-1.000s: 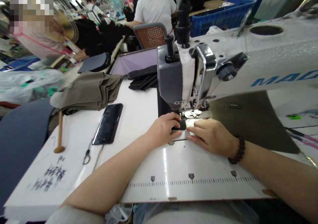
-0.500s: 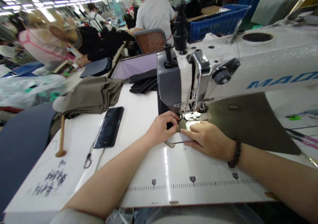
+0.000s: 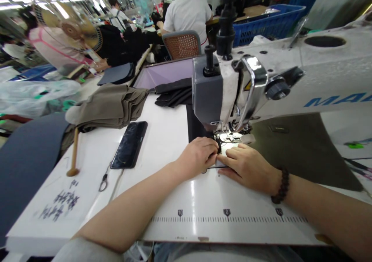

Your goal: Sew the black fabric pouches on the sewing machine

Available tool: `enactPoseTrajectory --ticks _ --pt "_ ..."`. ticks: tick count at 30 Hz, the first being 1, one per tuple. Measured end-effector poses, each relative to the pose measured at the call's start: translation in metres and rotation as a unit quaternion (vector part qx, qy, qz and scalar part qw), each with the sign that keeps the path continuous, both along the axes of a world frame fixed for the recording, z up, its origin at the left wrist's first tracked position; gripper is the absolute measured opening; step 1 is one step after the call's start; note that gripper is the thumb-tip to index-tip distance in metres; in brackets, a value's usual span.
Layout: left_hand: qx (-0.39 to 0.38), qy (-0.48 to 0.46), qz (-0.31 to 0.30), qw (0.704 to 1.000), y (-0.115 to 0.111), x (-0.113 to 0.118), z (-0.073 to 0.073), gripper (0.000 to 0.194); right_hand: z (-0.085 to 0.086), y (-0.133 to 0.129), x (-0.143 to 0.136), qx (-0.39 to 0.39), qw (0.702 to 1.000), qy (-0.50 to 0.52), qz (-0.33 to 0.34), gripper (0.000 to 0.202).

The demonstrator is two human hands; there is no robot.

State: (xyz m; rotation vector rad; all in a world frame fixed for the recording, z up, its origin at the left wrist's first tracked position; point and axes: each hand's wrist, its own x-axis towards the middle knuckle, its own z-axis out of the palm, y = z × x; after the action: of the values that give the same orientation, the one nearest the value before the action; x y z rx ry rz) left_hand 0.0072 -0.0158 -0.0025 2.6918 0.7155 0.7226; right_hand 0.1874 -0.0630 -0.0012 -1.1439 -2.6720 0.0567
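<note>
My left hand (image 3: pixel 199 157) is closed at the front of the sewing machine's needle area, its bent fingers on the edge of a black fabric piece (image 3: pixel 197 124). That fabric runs back along the left side of the machine head (image 3: pixel 207 91). My right hand (image 3: pixel 251 167) rests on the machine bed just right of the left fingertips, index finger stretched forward, nothing gripped in it. The lit presser foot (image 3: pixel 231 139) sits right behind both hands. Under the machine arm lies a large olive fabric panel (image 3: pixel 290 153). My fingers hide the fabric's front edge.
A phone (image 3: pixel 129 145), a wooden stick (image 3: pixel 74 153) and a metal ring (image 3: pixel 102 184) lie on the left of the table. Behind them are stacked olive pieces (image 3: pixel 110 105) and folded black pieces (image 3: pixel 174 93). A co-worker (image 3: pixel 187 14) sits beyond, near a blue crate (image 3: pixel 269 24).
My left fingers have folded down over the black fabric, closing the gap between thumb and index finger. The small olive patch before the foot is now covered. The view has shifted slightly.
</note>
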Motion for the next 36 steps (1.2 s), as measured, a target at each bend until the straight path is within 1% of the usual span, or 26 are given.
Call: enactPoseTrajectory --ticks 6,12,18,21,26,30,36 --pt "-0.031 0.03 -0.003 0.999 0.004 -0.001 0.003 0.009 0.001 0.001 0.001 -0.005 1.0 -0.004 0.008 0.029" --pt "-0.055 0.043 -0.034 0.997 0.006 -0.005 0.01 0.013 0.0 0.001 0.002 0.006 1.0 -0.003 0.018 0.033" --pt "-0.06 0.049 -0.048 0.996 0.006 -0.01 0.009 0.018 0.004 -0.004 0.007 0.033 0.997 0.048 0.055 0.035" --pt "-0.046 0.06 -0.052 0.996 0.005 -0.01 0.007 0.02 0.006 -0.004 0.01 0.038 0.996 0.069 0.032 0.037" --pt "0.002 0.099 -0.067 0.993 0.003 -0.012 0.006 0.022 0.003 -0.002 0.01 0.014 1.0 0.024 0.006 0.039" --pt "0.022 0.127 -0.058 0.99 0.001 -0.012 0.008 0.025 0.001 -0.001 0.008 0.011 1.0 0.02 -0.005 0.038" --pt "0.035 0.126 -0.047 0.99 0.005 -0.013 0.007 0.023 0.002 0.003 0.006 0.002 0.999 0.033 -0.026 0.035"
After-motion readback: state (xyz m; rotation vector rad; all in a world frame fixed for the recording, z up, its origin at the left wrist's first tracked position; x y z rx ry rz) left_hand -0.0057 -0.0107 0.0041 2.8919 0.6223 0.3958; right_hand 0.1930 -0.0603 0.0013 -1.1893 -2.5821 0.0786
